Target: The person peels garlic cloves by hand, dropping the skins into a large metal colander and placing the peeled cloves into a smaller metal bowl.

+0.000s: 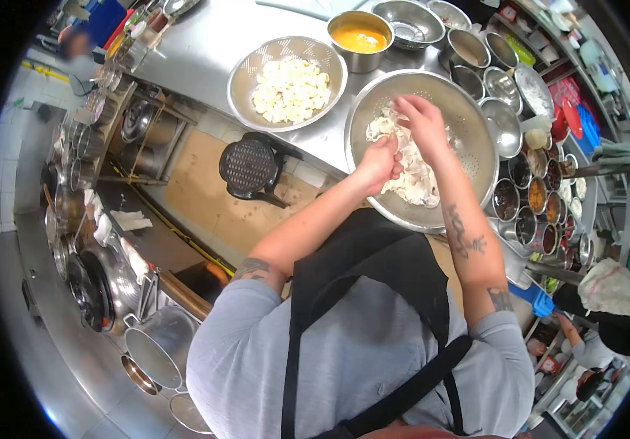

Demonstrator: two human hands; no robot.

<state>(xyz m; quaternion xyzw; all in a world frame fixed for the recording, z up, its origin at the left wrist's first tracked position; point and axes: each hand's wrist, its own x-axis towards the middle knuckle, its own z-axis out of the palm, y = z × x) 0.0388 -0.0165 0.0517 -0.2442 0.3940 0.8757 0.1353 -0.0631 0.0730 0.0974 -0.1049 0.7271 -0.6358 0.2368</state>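
Observation:
My left hand (380,165) is closed, its fingers curled over a large perforated metal colander (474,135). Whatever it grips is hidden by the fingers, and I cannot tell what it is. Just above and to the right, my right hand (424,126) has its fingers stretched and slightly bent, with nothing visible in them. Pale, torn, irregular pieces (419,184) are heaped in the colander beneath both hands. To the left stands a second colander (239,86), filled with cream-coloured chopped chunks (291,91).
A metal pot of yellow-orange liquid (359,36) stands behind the two colanders. Several steel bowls (503,126) and small containers crowd the right side. A black plastic stool (250,168) is on the floor at left, near a stove side with a large pot (160,347).

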